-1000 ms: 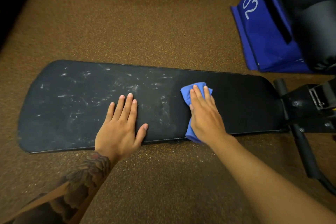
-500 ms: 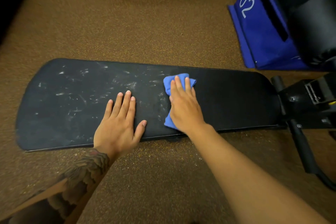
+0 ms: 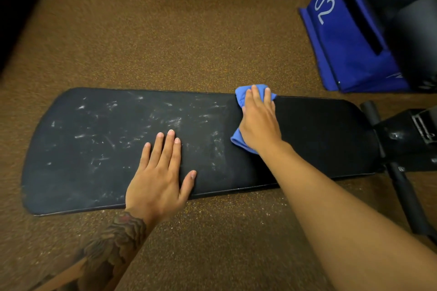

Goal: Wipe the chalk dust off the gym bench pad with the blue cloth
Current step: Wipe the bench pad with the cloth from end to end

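Flat right hand [image 3: 259, 123] presses blue cloth [image 3: 238, 140] at bench [image 3: 319, 139] far edge; left hand [image 3: 158, 172] spread flat near edge. Cloth soft, limp, probably bunches: palm its middle.

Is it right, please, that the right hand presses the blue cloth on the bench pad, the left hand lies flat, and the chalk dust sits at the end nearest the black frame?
No: the head view shows the chalk dust at the end of the bench pad away from the black frame. The right hand presses the blue cloth, and the left hand lies flat.
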A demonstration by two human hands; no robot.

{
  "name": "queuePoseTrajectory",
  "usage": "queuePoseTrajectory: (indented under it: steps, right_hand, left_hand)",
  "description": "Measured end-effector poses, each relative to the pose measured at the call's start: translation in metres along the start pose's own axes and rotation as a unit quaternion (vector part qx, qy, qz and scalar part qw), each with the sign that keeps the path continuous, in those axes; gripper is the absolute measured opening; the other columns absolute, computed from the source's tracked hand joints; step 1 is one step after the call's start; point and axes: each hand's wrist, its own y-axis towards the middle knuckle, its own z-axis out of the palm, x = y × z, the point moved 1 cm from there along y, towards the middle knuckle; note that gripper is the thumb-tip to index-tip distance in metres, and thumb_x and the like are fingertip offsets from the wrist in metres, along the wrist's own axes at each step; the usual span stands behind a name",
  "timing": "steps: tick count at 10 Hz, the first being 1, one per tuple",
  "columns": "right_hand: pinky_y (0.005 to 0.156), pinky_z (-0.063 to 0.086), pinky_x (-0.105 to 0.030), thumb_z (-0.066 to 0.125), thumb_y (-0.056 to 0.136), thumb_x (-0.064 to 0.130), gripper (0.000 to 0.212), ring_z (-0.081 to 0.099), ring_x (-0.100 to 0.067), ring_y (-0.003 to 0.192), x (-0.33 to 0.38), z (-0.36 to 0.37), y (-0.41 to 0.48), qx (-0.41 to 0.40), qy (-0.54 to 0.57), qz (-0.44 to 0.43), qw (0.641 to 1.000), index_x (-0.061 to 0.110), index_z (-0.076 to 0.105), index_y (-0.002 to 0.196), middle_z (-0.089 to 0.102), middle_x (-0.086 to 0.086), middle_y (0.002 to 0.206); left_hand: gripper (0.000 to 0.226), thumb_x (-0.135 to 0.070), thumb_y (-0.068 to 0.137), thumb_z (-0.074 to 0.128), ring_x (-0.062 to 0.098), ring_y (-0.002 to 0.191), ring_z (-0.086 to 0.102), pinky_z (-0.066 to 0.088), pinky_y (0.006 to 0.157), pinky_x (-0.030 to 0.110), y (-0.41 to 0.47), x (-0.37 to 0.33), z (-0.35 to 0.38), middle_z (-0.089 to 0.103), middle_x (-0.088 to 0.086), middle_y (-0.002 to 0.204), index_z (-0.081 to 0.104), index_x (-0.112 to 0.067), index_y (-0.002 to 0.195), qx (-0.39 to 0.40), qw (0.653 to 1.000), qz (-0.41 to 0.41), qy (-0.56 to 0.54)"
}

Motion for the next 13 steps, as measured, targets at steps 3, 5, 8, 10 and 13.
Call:
queuePoseTrajectory:
  steps: [3,5,8,10,13]
  right_hand:
    - [0.116,0.014,-0.044,0.04,0.091,-0.001,0.052,0.01,-0.031,0.144,0.025,0.01,-0.003,0.023,0.061,-0.094,0.993,0.003,0.032,0.142,0.03,-0.01,0.152]
    - [0.116,0.016,-0.047,0.033,0.084,-0.005,0.06,0.01,-0.031,0.145,-0.007,-0.005,-0.067,0.025,0.056,-0.096,0.993,0.001,0.03,0.143,0.026,-0.011,0.153]
    - [0.103,0.028,-0.042,0.041,0.08,-0.003,0.029,0.043,-0.034,0.116,0.015,-0.009,0.031,-0.001,0.023,0.0,1.0,0.005,0.057,0.104,0.057,-0.012,0.113]
    - [0.104,0.029,-0.044,0.04,0.084,-0.003,0.026,0.038,-0.031,0.116,0.046,0.0,0.025,0.028,0.061,-0.086,0.994,0.007,0.053,0.103,0.053,-0.011,0.118]
    - [0.116,0.0,-0.035,0.037,0.091,-0.004,0.06,-0.005,-0.025,0.145,-0.014,-0.008,-0.063,0.05,0.02,-0.143,0.988,0.006,0.02,0.148,0.011,-0.005,0.158]
  left_hand:
    - [0.077,-0.055,0.099,0.02,0.034,0.151,0.013,0.017,0.12,0.054,0.0,-0.001,-0.001,0.019,0.018,0.162,0.03,0.001,0.151,0.003,1.0,-0.001,0.001]
    - [0.078,-0.057,0.099,0.017,0.032,0.151,0.01,0.016,0.12,0.053,0.0,0.0,0.0,0.017,0.017,0.162,0.027,0.0,0.152,0.001,1.0,-0.003,-0.002]
    - [0.077,-0.055,0.099,0.021,0.034,0.151,0.012,0.017,0.12,0.054,0.0,-0.001,0.001,0.019,0.019,0.162,0.029,0.001,0.151,-0.002,1.0,0.004,0.0]
    - [0.077,-0.054,0.098,0.023,0.034,0.151,0.013,0.016,0.12,0.054,-0.002,-0.001,0.001,0.019,0.019,0.162,0.031,0.002,0.15,0.001,1.0,0.0,0.001]
    - [0.077,-0.054,0.098,0.022,0.034,0.151,0.013,0.018,0.119,0.055,-0.001,0.0,0.001,0.019,0.019,0.161,0.03,0.002,0.15,0.003,1.0,0.003,0.0]
